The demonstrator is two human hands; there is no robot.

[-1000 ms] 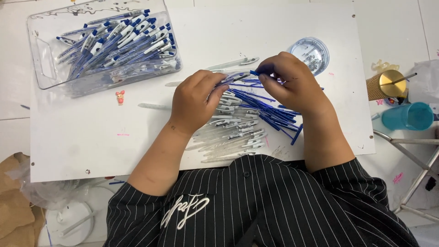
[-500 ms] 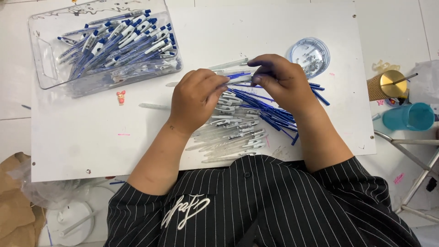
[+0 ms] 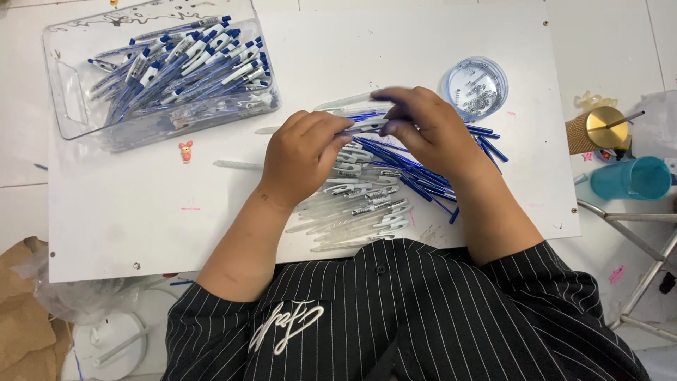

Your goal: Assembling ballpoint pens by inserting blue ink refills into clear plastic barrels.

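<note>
A small assembly workshop: white board [image 3: 141,233] with pen parts [image 3: 367,204], bin of finished pens [image 3: 176,63].

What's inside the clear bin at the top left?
The clear bin holds a heap of blue-and-white pens, most lying slantwise. Those at the bottom are covered by the ones on top, so nothing else in it can be made out.

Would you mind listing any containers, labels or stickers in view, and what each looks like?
Clear plastic bin: rectangular, top left, holds blue-and-white pens.
Round clear dish: upper right, bluish, holds small metal springs.
Pink stickers: tiny marks on the white board.
Printed pen barrels: clear, piled under the left hand.
</note>
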